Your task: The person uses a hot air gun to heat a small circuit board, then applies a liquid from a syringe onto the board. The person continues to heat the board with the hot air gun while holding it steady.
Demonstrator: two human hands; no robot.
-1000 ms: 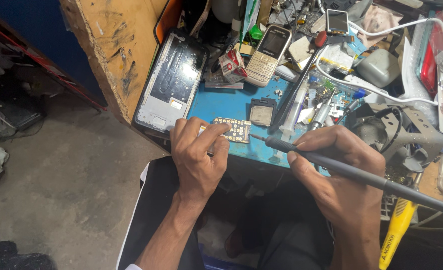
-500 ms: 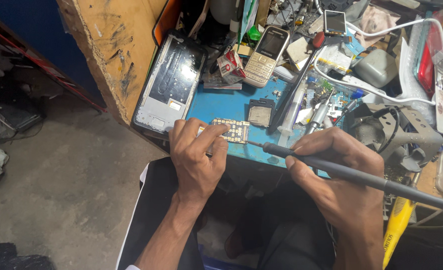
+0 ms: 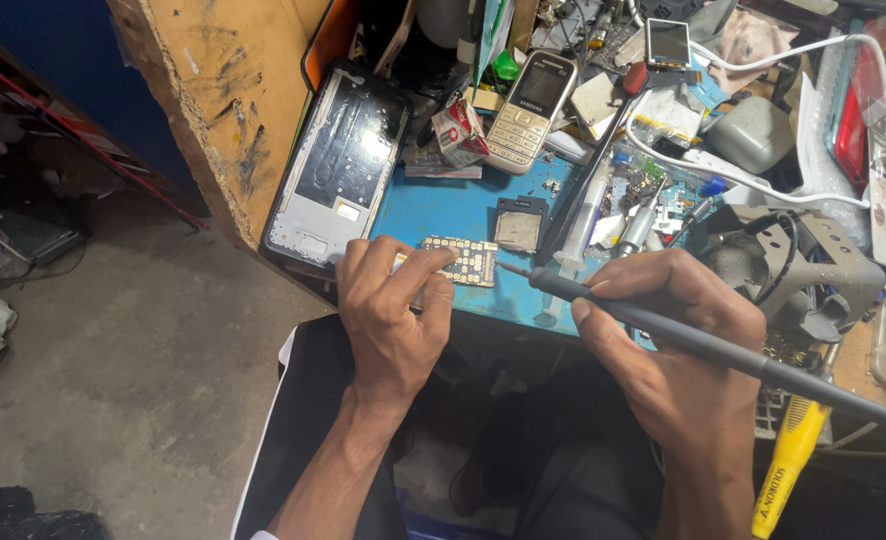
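Still pinching the circuit board (image 3: 460,260), left hand (image 3: 391,318) unmoved — right hand (image 3: 675,345) grips soldering iron (image 3: 663,328), tip slightly nearer.

The blue desk (image 3: 433,215) is crowded — a small circuit board (image 3: 460,260) lies near its front edge, a dark square chip (image 3: 519,223) just at its 3 o'clock, a stripped phone frame (image 3: 338,165) at 10 o'clock, a keypad phone (image 3: 531,110) at 1 o'clock — and a white syringe (image 3: 575,235) beside the chip.

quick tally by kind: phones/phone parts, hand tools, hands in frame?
Phones and parts: 4 – keypad phone, phone frame, keypad board, small screen
Hand tools: 2 – soldering iron, yellow-handled tool
Hands: 2 – left hand, right hand
Total: 8
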